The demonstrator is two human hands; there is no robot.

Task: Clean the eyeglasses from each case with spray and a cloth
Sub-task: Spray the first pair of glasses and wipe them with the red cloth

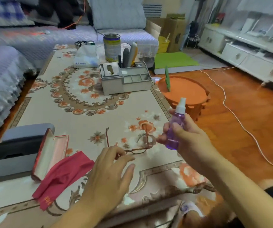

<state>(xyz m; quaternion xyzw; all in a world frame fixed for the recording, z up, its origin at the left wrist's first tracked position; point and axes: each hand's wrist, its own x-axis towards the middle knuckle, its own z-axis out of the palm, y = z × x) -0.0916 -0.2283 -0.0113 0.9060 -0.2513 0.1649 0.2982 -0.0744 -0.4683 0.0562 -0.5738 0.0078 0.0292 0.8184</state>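
The glasses (pixel 132 146) lie on the tabletop (pixel 83 122), temples unfolded and pointing away. The left hand (pixel 111 171) hovers at their near rim, grip relaxed and wide, holding nothing. The right hand (pixel 188 137) grips a purple spray bottle (pixel 175 129) upright just right of them. A red cloth (pixel 63 175) and open case (pixel 50 153) lie to the left.
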